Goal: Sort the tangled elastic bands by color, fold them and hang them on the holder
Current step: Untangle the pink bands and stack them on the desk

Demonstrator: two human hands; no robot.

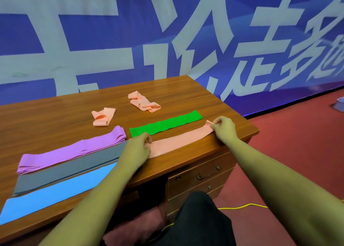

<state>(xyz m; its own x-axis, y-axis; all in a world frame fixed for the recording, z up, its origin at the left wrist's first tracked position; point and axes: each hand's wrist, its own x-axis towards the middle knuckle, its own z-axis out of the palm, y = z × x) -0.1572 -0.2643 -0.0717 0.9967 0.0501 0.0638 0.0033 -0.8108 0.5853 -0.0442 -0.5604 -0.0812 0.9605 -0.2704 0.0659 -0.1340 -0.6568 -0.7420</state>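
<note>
- Two hands are recorded in the head view, one at each end of the flat peach band [178, 141], which is laid along the near edge of the desk [55, 111].
- Left hand [138, 147]: the fingers are curled down onto the band's left end, which is pinched there against the wood.
- Right hand [224, 128]: the band's right end is pinched between thumb and fingertips and is raised slightly off the desk, near its right corner.
- Green band [165, 123]: laid flat just behind the flat peach band and parallel to it, with its left end close to the left hand.
- Purple bands [72, 150]: stacked flat at the left. The grey band [68, 168] is laid alongside on the near side, and the blue band [55, 191] is nearest the desk edge.
- First crumpled peach band [103, 116] and second crumpled peach band [143, 101]: both are noted further back on the desk, apart from each other.
- Surroundings: a drawer handle [208, 173] is seen under the desk at the right, a blue banner [111, 41] with white characters behind, a red floor [288, 143], and a yellow cord [242, 206] on it.
</note>
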